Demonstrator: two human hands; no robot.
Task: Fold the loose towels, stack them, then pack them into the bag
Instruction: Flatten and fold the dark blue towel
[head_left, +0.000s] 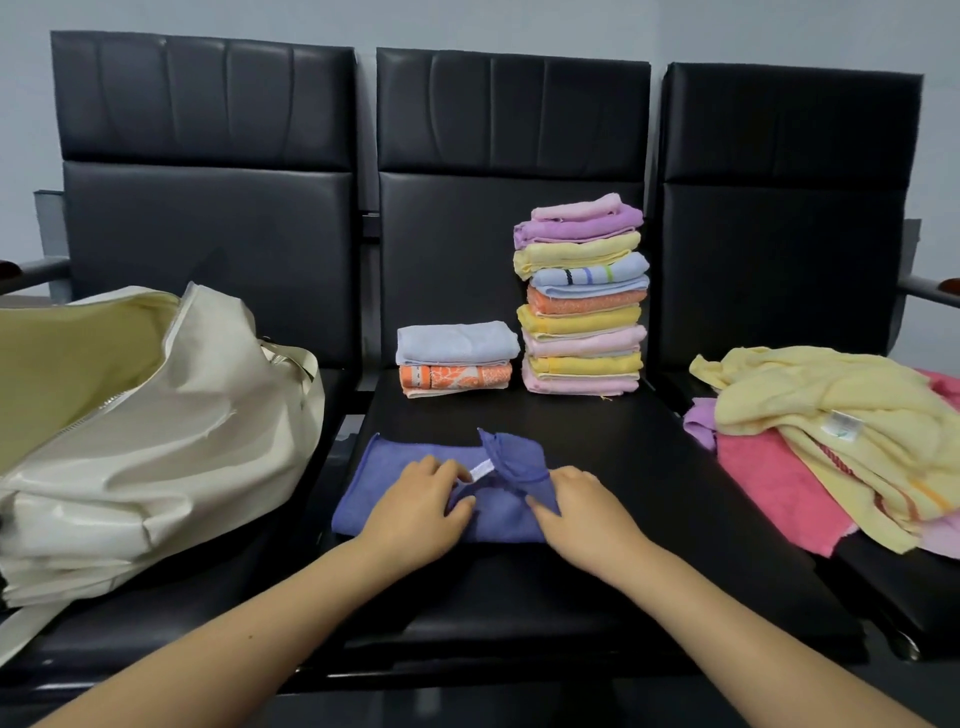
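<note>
A blue-purple towel (374, 488) lies partly folded on the middle seat. My left hand (415, 512) rests on its centre, fingers pinching the cloth near a white label. My right hand (582, 512) grips the towel's right part, whose corner stands bunched up. Behind it stands a tall stack of folded towels (584, 296) in pink, purple, yellow, blue and orange. A short stack (454, 358), light blue over orange, sits to its left. Loose towels (831, 441), yellow, pink and purple, are heaped on the right seat. A cream bag (156, 431) lies open on the left seat.
Three black padded seats (623, 571) form a row with high backrests (514, 109). Metal armrests stick out at the far left (36, 270) and far right (930, 288). A gap runs between the seats.
</note>
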